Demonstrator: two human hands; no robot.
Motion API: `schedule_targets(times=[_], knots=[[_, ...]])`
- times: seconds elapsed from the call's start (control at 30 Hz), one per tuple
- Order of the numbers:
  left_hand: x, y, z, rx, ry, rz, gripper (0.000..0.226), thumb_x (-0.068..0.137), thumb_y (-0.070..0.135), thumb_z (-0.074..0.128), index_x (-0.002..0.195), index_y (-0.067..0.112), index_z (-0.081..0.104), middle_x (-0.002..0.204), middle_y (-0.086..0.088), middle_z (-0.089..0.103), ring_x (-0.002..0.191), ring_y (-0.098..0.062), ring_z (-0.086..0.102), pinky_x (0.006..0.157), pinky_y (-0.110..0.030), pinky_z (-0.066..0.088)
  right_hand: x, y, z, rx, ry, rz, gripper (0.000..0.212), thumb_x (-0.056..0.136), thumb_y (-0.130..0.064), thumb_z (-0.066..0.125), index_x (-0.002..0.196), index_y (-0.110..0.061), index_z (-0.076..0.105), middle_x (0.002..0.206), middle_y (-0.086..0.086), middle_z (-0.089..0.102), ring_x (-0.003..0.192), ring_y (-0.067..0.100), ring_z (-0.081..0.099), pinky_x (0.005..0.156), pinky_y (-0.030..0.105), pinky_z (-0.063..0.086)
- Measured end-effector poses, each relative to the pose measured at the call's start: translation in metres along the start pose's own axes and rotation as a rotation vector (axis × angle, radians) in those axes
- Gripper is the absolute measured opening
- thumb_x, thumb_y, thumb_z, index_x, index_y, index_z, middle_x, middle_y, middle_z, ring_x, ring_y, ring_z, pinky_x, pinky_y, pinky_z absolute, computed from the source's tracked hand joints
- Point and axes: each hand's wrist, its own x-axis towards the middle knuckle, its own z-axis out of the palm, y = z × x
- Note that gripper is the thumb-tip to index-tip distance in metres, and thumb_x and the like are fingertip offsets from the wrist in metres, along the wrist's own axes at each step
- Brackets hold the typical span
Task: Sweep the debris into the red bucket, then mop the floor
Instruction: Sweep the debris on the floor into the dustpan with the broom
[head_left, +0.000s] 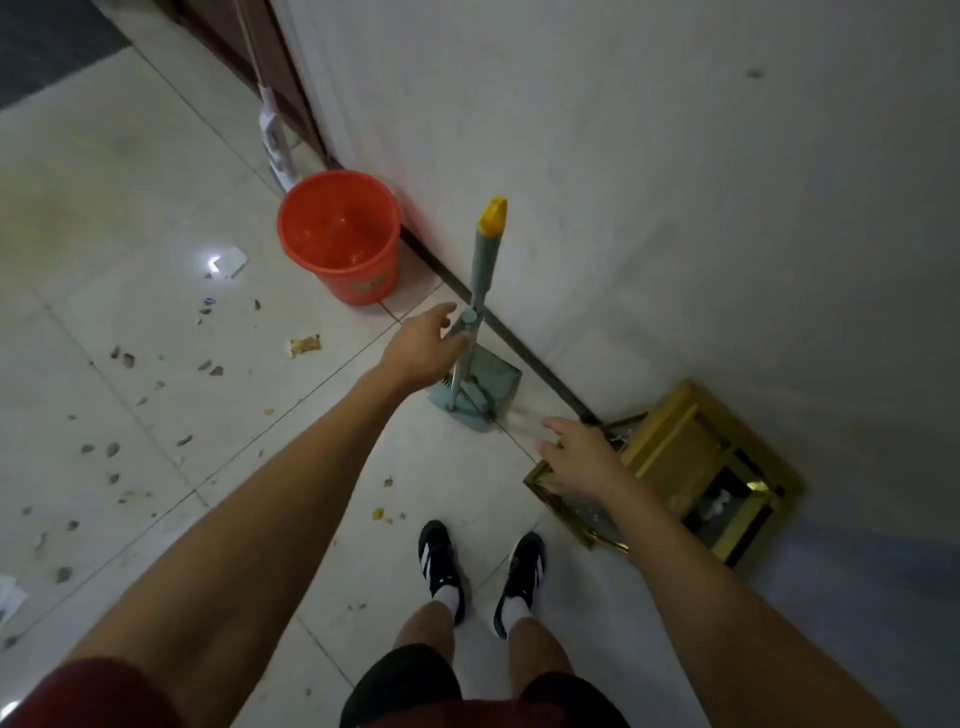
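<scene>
Red short sleeves (88, 691), black shorts (400, 686), white socks (451, 597), black white-striped sneakers (439, 558).

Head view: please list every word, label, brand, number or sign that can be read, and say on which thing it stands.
No text can be read.
Bucket: a yellowish sticker low on its side, too blurred to read.
Shoes: white stripes only, no letters.
Broom, dustpan, mop and paper scraps: no print visible.
</scene>
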Motion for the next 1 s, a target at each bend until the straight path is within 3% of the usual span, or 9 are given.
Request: schedule_targets(times=[0.13,0.2,0.33,0.43,0.5,0.6,0.7,0.8,1.0], knots=[[0.015,0.021,0.009,0.062,-0.014,-0.015,0.037,0.097,0.029,0.057,0.133,0.020,0.056,0.117,-0.007,0.067,0.091,-0.024,0.065,0.079,-0.039,0.056,0.004,0.003,-0.008,-0.009,-0.019,0.038,0.051,0.103,-0.032,0.051,0.150,-0.014,0.043,0.151,0.011,0.047,0.135,0.026,0.046,0.106,0.028,0.038],[0.016,0.023,0.014,0.062,0.001,-0.038,0.024,0.098,0.027,0.054,0.120,0.020,0.060,0.104,-0.007,0.068,0.079,-0.025,0.064,0.072,-0.041,0.058,0.005,0.004,-0.008,-0.004,-0.025,0.047,0.051,0.103,-0.032,0.051,0.150,-0.014,0.044,0.151,0.011,0.047,0.136,0.026,0.045,0.107,0.030,0.037],[0.010,0.014,0.022,0.093,0.057,-0.060,0.017,0.098,0.027,0.054,0.112,0.021,0.061,0.101,-0.004,0.066,0.087,-0.026,0.063,0.079,-0.048,0.059,0.010,0.009,-0.008,0.017,-0.037,0.059,0.050,0.102,-0.031,0.052,0.149,-0.015,0.045,0.151,0.011,0.047,0.137,0.027,0.045,0.109,0.033,0.037],[-0.009,0.007,0.031,0.110,0.063,-0.036,0.015,0.094,0.026,0.058,0.108,0.021,0.061,0.099,-0.003,0.065,0.085,-0.025,0.063,0.075,-0.047,0.059,0.009,0.010,-0.007,0.039,-0.047,0.062,0.051,0.102,-0.031,0.052,0.150,-0.016,0.045,0.151,0.008,0.047,0.136,0.026,0.045,0.109,0.035,0.038],[-0.024,0.001,0.038,0.092,0.065,-0.040,0.018,0.090,0.022,0.061,0.108,0.022,0.059,0.101,0.000,0.064,0.085,-0.022,0.063,0.070,-0.041,0.059,0.006,0.010,-0.007,0.034,-0.054,0.058,0.050,0.102,-0.031,0.053,0.149,-0.017,0.045,0.150,0.008,0.048,0.136,0.026,0.046,0.110,0.034,0.037],[-0.046,-0.011,0.051,0.032,0.072,-0.096,0.025,0.087,0.012,0.067,0.108,0.019,0.055,0.102,0.004,0.057,0.085,-0.017,0.058,0.062,-0.024,0.046,0.002,0.011,-0.004,0.032,-0.065,0.051,0.050,0.102,-0.032,0.053,0.149,-0.015,0.047,0.149,0.009,0.050,0.134,0.026,0.048,0.109,0.033,0.038],[-0.066,-0.031,0.068,0.014,0.090,-0.119,0.026,0.083,0.008,0.069,0.106,0.013,0.058,0.101,-0.001,0.057,0.083,-0.019,0.057,0.062,-0.024,0.044,-0.004,0.011,-0.003,0.021,-0.077,0.051,0.050,0.102,-0.033,0.054,0.148,-0.016,0.048,0.148,0.009,0.051,0.132,0.026,0.050,0.106,0.034,0.041],[-0.082,-0.052,0.084,0.109,0.027,-0.112,0.037,0.082,0.016,0.069,0.119,0.017,0.064,0.111,-0.006,0.058,0.092,-0.021,0.057,0.065,-0.024,0.041,-0.009,0.016,0.001,0.022,-0.095,0.042,0.049,0.102,-0.030,0.053,0.148,-0.014,0.048,0.148,0.010,0.050,0.132,0.026,0.050,0.106,0.034,0.041],[-0.115,-0.076,0.113,-0.030,0.045,-0.250,0.055,0.079,0.016,0.078,0.129,0.024,0.056,0.113,-0.007,0.061,0.092,-0.023,0.062,0.079,-0.042,0.060,-0.023,0.028,0.013,0.036,-0.117,0.049,0.049,0.102,-0.029,0.053,0.147,-0.013,0.048,0.148,0.011,0.050,0.134,0.026,0.049,0.108,0.034,0.040]])
